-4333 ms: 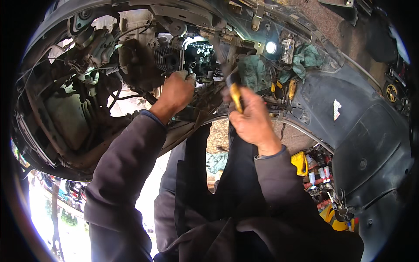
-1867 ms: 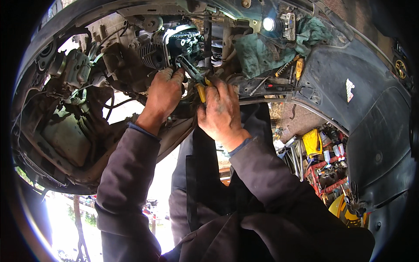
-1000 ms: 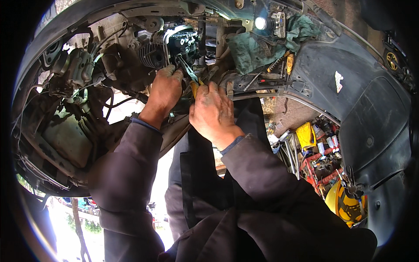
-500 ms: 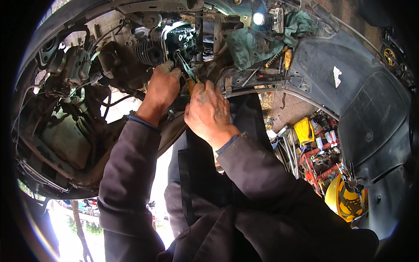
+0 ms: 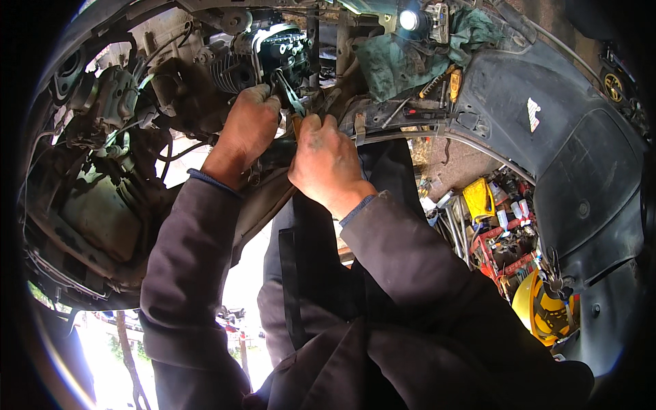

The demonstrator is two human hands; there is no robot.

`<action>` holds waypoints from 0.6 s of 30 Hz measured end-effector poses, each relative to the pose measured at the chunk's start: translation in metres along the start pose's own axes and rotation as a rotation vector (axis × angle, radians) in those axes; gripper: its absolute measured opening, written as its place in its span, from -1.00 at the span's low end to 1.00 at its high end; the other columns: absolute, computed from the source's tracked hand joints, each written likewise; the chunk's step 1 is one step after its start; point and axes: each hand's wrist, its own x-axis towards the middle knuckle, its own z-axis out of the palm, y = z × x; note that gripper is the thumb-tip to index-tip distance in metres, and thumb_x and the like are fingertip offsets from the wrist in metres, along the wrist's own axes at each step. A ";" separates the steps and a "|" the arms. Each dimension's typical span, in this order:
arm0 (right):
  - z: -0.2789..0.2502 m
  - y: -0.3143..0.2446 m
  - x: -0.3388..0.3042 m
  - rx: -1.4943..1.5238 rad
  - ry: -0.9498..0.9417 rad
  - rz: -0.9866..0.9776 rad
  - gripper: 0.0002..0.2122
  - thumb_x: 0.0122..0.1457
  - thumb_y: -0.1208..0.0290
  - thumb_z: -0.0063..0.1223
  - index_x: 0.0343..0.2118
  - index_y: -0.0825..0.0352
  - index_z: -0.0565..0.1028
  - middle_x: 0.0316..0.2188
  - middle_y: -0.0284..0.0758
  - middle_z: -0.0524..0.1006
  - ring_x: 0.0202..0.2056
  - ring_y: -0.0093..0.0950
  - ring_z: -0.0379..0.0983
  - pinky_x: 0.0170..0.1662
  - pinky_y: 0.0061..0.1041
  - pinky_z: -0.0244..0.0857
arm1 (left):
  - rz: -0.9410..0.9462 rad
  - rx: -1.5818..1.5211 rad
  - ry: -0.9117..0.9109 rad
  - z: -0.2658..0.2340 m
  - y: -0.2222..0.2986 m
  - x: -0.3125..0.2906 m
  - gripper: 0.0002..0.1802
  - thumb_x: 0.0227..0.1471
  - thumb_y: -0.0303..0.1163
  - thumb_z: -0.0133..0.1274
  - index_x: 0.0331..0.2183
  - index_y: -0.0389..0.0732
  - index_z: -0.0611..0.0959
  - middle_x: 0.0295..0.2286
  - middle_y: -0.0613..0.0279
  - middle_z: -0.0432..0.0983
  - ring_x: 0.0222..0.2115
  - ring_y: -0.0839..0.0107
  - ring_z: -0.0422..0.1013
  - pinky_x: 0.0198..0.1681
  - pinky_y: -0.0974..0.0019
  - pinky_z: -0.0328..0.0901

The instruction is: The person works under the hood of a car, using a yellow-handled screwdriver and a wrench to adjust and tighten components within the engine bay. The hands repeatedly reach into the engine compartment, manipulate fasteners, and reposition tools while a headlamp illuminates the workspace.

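My right hand point(image 5: 324, 160) is closed around the orange handles of a pair of pliers point(image 5: 292, 97). The pliers' metal jaws point up and to the left, toward the engine; what lies between their tips is too small to tell. Just left of them, my left hand point(image 5: 246, 130) has its fingers pinched together close to the engine's lower edge, and whatever it grips is hidden. Above both hands is a dark, lit cylinder head point(image 5: 283, 55) with a pale curved rim. A finned cylinder point(image 5: 229, 74) sits beside it on the left.
A lit lamp point(image 5: 410, 20) stands by a green cloth point(image 5: 400, 65) on the frame. An orange-handled tool point(image 5: 455, 85) lies near a curved dark panel point(image 5: 581, 150). Below right are a red tool tray point(image 5: 486, 249), a yellow helmet point(image 5: 529, 307) and a yellow cloth point(image 5: 478, 198).
My left hand and forearm have shifted slightly left. The pliers' handles, which showed spread apart before, are now drawn closer together in my right hand.
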 end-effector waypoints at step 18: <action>-0.010 -0.010 -0.007 -0.045 -0.059 0.023 -0.78 -0.03 0.53 0.06 -0.31 0.50 0.39 -0.30 0.07 0.42 -0.28 -0.02 0.49 -0.24 -0.13 0.41 | -0.042 -0.048 0.031 0.003 0.002 0.004 -0.56 0.22 -0.16 -0.10 -0.41 -0.41 0.55 -0.55 -0.06 0.47 -0.48 0.15 0.38 -0.31 0.16 0.27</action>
